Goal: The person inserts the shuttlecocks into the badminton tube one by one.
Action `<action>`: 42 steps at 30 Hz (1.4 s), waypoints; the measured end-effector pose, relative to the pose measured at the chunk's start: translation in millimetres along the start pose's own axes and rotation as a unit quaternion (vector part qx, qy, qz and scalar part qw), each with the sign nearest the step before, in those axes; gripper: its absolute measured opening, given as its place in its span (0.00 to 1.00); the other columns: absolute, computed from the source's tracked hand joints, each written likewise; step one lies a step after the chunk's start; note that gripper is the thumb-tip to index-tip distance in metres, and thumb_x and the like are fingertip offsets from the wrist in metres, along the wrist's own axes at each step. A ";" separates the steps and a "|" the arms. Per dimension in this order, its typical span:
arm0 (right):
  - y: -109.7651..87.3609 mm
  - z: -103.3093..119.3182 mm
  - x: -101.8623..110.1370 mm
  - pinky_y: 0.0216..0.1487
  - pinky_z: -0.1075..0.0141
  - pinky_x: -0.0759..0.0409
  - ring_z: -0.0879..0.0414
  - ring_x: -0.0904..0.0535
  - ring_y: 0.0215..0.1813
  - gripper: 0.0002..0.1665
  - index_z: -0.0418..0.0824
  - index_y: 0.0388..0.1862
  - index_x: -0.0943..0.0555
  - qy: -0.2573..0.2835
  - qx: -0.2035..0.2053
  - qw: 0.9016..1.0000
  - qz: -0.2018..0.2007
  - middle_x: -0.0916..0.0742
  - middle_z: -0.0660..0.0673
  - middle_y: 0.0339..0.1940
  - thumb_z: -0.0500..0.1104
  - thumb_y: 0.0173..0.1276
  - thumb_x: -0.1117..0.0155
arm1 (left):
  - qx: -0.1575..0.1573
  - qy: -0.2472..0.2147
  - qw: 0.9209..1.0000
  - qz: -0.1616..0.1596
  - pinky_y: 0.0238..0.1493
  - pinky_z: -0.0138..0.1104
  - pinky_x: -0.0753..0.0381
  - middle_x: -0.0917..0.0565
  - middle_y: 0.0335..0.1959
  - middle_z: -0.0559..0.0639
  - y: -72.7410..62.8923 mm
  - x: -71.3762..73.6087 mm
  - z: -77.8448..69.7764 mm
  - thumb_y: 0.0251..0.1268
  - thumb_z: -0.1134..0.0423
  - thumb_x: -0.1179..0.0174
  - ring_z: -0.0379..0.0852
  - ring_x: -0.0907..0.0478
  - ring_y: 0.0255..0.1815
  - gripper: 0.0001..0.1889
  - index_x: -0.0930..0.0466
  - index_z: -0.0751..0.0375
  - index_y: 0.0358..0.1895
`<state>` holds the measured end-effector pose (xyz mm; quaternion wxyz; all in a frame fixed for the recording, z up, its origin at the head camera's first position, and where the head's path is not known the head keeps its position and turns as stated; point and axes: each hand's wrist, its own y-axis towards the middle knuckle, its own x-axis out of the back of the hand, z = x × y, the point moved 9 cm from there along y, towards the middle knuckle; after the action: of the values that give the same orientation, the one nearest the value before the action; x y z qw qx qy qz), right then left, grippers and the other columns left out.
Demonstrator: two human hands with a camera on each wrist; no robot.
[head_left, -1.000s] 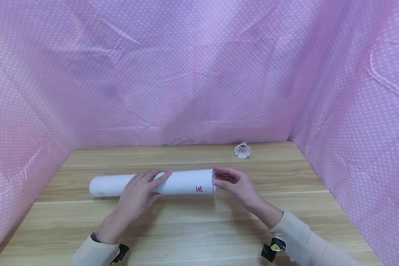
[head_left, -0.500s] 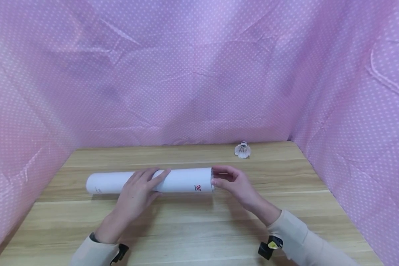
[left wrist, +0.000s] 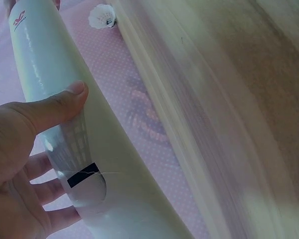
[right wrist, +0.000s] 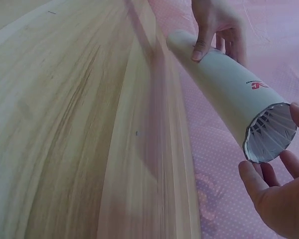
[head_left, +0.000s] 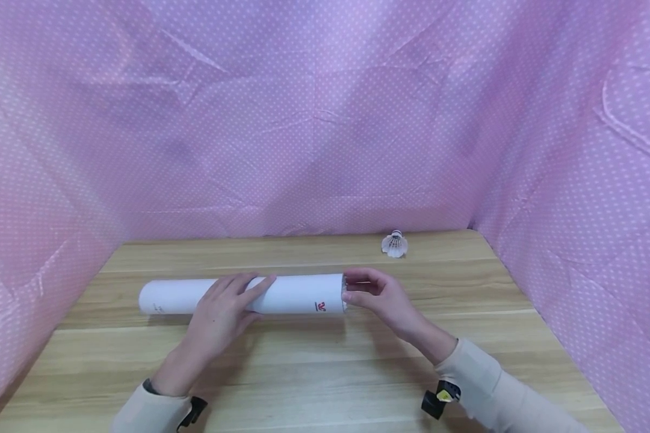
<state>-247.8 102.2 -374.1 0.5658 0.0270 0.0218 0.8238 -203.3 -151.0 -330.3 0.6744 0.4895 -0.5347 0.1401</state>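
Observation:
A white shuttlecock tube with a small red logo lies sideways between my hands in the head view. My left hand grips it around the middle, thumb on the near side and fingers reaching over the top. At its right end, the thumb and fingers of my right hand hold the rim from opposite sides. The right wrist view looks into this open end, where the feather skirt of a shuttlecock fills the mouth; its cork is hidden inside.
Another white shuttlecock rests near the back edge of the wooden table, feathers toward me. Pink dotted cloth hangs behind the table and along both sides. Each wrist carries a black camera mount.
The tube has shifted slightly left and away from me, both hands moving with it. Less of the feather edge shows beyond its right rim than a second ago.

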 end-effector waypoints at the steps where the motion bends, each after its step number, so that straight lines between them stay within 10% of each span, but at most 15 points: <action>1: 0.1 -0.4 0.1 0.57 0.62 0.17 0.44 0.22 0.59 0.30 0.31 0.66 0.25 -0.001 0.000 1.000 0.000 0.19 0.36 0.60 0.35 0.66 0.29 | 0.000 0.000 1.000 0.001 0.59 0.55 0.22 0.20 0.58 0.60 -0.3 -0.1 0.3 0.40 0.64 0.17 0.62 0.23 0.56 0.45 0.24 0.47 0.69; 27: 33.3 -32.1 76.4 0.50 0.74 0.18 0.38 0.25 0.63 0.29 0.28 0.62 0.25 -0.087 -0.003 0.983 -0.164 0.21 0.33 0.60 0.35 0.64 0.27 | 0.014 0.001 1.000 0.015 0.61 0.55 0.22 0.20 0.59 0.59 -4.9 -4.2 2.7 0.41 0.63 0.17 0.62 0.23 0.59 0.46 0.26 0.46 0.70; 42: 57.3 -49.9 134.2 0.63 0.50 0.26 0.38 0.32 0.62 0.43 0.36 0.68 0.31 -0.199 -0.033 0.928 -0.314 0.33 0.30 0.63 0.42 0.58 0.21 | 0.016 0.001 1.000 0.014 0.61 0.56 0.22 0.20 0.59 0.60 -6.4 -4.4 2.4 0.42 0.62 0.18 0.62 0.23 0.58 0.46 0.27 0.45 0.71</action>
<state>-352.6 206.6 -417.4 0.7885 0.1636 -0.1114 0.5823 -201.8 -154.6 -337.5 0.6646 0.4927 -0.5388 0.1588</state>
